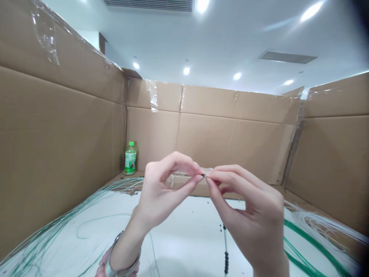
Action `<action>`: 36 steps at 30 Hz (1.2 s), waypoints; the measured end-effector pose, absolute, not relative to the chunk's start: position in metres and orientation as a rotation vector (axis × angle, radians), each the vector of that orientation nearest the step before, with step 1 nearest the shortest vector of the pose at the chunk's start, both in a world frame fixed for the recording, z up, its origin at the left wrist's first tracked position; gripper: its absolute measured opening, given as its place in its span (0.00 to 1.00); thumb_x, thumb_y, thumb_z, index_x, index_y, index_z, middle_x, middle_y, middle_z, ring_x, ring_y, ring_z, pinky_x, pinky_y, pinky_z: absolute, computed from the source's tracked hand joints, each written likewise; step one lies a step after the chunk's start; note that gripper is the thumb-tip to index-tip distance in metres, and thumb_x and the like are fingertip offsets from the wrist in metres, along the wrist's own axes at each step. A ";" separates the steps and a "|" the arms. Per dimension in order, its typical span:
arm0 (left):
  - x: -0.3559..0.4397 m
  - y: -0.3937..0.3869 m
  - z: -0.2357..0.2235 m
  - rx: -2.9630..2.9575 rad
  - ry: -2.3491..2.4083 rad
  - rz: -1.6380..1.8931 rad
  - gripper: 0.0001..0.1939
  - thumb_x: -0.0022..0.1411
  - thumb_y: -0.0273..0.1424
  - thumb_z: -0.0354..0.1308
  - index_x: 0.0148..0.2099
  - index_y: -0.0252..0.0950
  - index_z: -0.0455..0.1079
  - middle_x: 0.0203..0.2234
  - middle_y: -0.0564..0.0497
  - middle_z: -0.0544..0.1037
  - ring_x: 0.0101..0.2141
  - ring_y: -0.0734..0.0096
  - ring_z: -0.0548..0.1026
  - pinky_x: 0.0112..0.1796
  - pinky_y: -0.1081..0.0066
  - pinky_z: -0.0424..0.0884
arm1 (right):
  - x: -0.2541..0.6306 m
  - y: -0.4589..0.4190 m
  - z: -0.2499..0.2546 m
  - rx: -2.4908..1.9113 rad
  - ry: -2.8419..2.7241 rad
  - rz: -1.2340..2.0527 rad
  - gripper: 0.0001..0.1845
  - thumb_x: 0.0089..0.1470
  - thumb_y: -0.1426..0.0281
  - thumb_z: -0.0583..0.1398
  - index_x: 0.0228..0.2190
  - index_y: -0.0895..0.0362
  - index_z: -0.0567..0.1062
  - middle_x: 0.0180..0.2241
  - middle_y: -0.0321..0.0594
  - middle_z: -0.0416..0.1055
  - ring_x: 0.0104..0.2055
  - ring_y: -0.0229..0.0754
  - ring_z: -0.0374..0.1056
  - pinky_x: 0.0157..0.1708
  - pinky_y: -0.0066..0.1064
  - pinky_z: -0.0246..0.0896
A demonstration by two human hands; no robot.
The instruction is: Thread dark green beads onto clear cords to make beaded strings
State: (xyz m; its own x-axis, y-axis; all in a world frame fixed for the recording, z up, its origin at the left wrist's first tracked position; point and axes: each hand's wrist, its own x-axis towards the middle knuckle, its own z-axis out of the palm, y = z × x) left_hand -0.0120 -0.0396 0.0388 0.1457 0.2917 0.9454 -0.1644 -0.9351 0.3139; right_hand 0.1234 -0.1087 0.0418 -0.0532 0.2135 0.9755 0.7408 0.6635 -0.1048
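From where I stand, taking the white, flat-topped desk (178, 238) as my landmark, a tall brown cardboard wall (57, 134) rises beyond its left side. A long spray of thin green and whitish strands (69, 213) runs along the desk's left edge. At the far left corner, just off the desk, stands a small clear bottle with a green cap (130, 159); its green-and-white label carries writing too small for me to read.

The bare left hand (161, 192), a silvery band (108, 265) round its wrist, is raised over the middle of the desk. Its grip is closed to a pinch, thumb against forefinger, on a tiny dark-green piece (203, 176), perhaps a strand's end or a bead. Below, on the desk, lies a thin strand (225, 243) bearing a row of small black beads (226, 262), with bare length between them and the beads at its far end; a few dark specks lie beside it.

The bare right hand (250, 215) pinches the same piece from the other side, fingertips nearly meeting the left's. On the desk's right side curves a thick green bundle (311, 242), with loose white strands (325, 223) beyond.
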 end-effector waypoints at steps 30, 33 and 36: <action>-0.013 -0.039 0.038 2.322 0.143 1.915 0.10 0.53 0.18 0.60 0.36 0.37 0.67 0.28 0.55 0.78 0.30 0.76 0.77 0.33 0.79 0.74 | 0.127 -0.111 0.041 -0.899 -1.642 -0.500 0.07 0.49 0.81 0.58 0.26 0.58 0.72 0.28 0.36 0.70 0.23 0.30 0.62 0.23 0.22 0.65; -0.012 -0.040 0.038 2.329 0.160 1.938 0.09 0.54 0.19 0.60 0.35 0.37 0.67 0.27 0.54 0.78 0.30 0.75 0.77 0.33 0.78 0.75 | 0.127 -0.111 0.041 -0.898 -1.642 -0.504 0.07 0.49 0.81 0.58 0.26 0.58 0.72 0.27 0.36 0.70 0.24 0.31 0.62 0.23 0.22 0.65; -0.011 -0.040 0.038 2.344 0.173 1.948 0.08 0.54 0.20 0.59 0.35 0.37 0.67 0.27 0.53 0.78 0.30 0.74 0.77 0.32 0.77 0.75 | 0.128 -0.110 0.041 -0.911 -1.635 -0.514 0.07 0.50 0.80 0.58 0.26 0.57 0.72 0.27 0.36 0.70 0.24 0.32 0.62 0.23 0.23 0.65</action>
State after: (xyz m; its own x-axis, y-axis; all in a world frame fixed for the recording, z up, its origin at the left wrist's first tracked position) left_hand -0.0107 -0.0397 0.0379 0.1808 0.1431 0.9731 0.0303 -0.9897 0.1399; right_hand 0.1276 -0.1099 0.0407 -0.0618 0.2918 0.9545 0.7853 0.6044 -0.1339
